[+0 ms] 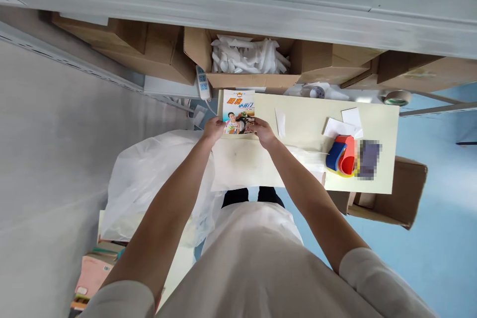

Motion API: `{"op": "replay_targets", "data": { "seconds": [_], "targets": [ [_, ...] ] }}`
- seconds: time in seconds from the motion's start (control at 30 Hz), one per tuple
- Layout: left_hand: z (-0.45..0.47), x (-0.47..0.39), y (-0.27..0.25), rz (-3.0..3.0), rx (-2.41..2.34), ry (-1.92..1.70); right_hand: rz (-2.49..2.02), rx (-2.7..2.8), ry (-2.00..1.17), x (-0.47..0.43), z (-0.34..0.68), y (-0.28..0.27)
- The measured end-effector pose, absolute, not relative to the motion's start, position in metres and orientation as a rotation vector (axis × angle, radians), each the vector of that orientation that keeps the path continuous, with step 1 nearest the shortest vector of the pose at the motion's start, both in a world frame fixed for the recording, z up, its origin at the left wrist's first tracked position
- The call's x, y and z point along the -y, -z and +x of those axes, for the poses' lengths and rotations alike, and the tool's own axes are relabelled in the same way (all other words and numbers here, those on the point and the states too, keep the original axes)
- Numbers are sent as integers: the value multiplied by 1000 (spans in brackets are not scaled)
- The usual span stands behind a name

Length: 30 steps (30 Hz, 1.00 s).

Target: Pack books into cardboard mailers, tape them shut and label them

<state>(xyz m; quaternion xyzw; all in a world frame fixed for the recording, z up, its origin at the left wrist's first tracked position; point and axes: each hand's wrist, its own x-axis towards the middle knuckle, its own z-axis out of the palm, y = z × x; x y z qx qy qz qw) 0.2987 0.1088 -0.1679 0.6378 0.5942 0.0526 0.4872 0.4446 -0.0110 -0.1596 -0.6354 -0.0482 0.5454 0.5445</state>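
Note:
Between my two hands is a book [238, 104] with a colourful cover, a smiling figure and orange and blue lettering. My left hand [214, 130] grips its lower left edge, and my right hand [264, 131] closes on the lower right edge. The book is held over the far left part of a pale table [301, 109]. Nearer to me, a sheet of white wrapping material [242, 164] lies across the table below the book. A narrow white strip [280, 122] rests just right of my right hand.
A red and blue tape dispenser [341, 155] stands on the right, beside white cards [343, 126] and a blurred dark object [368, 159]. Behind, an open carton [253, 80] holds white rolled material. A large translucent plastic bag [149, 174] bulges at left, above stacked books [93, 273].

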Motion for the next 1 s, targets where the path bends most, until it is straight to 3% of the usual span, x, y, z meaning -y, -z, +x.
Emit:
{"op": "replay_targets", "data": {
  "seconds": [0.17,0.33,0.67,1.0],
  "targets": [
    [300,-108,135,1491,-1335,-188,-1380,121,-1201,22,447,147],
    [292,-48,119,1445,-1206,-136,-1438,214,-1084,99,443,128],
    [328,142,151,1480,-910,121,-1936,159,-872,307,460,138],
    [378,178,184,1753,-1022,294,-2158,290,-758,335,496,180]
  ]
}}
